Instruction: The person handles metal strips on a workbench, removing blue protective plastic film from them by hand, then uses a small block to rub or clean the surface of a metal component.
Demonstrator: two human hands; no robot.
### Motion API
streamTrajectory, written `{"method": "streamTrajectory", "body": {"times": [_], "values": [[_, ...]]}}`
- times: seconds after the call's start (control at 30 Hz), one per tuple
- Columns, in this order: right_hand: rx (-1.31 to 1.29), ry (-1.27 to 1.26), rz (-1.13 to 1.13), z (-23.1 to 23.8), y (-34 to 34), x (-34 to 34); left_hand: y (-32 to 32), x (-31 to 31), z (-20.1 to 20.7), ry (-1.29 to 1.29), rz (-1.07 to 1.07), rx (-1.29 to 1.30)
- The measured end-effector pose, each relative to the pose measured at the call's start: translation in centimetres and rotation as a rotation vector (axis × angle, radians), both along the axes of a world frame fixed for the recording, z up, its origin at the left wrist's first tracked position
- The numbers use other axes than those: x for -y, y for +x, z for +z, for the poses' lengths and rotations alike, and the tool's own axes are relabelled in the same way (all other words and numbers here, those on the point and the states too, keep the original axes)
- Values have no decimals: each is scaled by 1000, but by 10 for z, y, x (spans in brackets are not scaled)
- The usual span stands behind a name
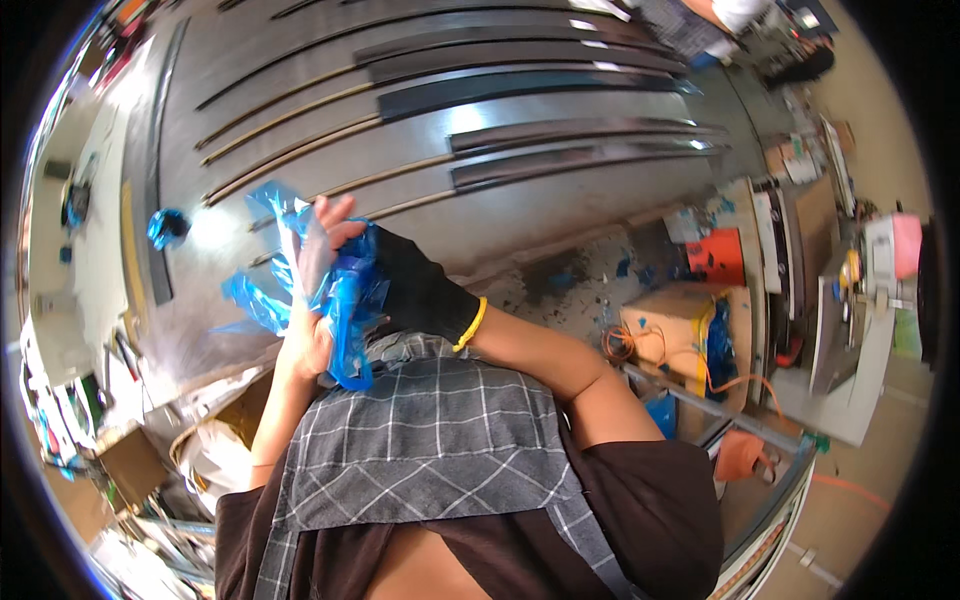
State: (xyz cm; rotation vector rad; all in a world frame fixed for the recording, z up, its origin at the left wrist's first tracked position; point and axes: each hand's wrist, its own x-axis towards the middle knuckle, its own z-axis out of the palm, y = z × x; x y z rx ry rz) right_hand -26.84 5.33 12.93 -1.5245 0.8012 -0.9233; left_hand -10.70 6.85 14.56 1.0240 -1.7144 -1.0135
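Note:
A crumpled bunch of glossy blue plastic film [350, 290] is squeezed between my two hands in front of my apron. My bare left hand [318, 262] is closed on it, and loose ends of film stick out to the left. From the right, my right hand [415, 285], in a black glove with a yellow cuff, presses into the same bunch; its fingertips are hidden by the film. Beyond my hands, several long thin rods [290, 160] with dark sleeves on their right parts lie across the grey metal table [420, 240].
A small shiny blue bundle [168, 229] sits at the table's left, next to a long dark strip [160, 180]. On the right stand a cardboard box [655, 335] with an orange cord and an orange-red sheet [715, 257]. Another person [740, 15] is at the far right.

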Motion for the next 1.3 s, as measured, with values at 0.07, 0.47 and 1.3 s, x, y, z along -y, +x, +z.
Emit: {"method": "streamTrajectory", "body": {"times": [0.07, 0.47, 1.3], "values": [[140, 134, -125, -5, -39, -12, -40, -1, 6, 256, -143, -174], [-840, -108, -335, 7, -233, -123, -277, 9, -77, 1191, -245, -583], [-1001, 323, -1121, -169, -495, -196, 33, 53, -110, 367, 511, 402]]}}
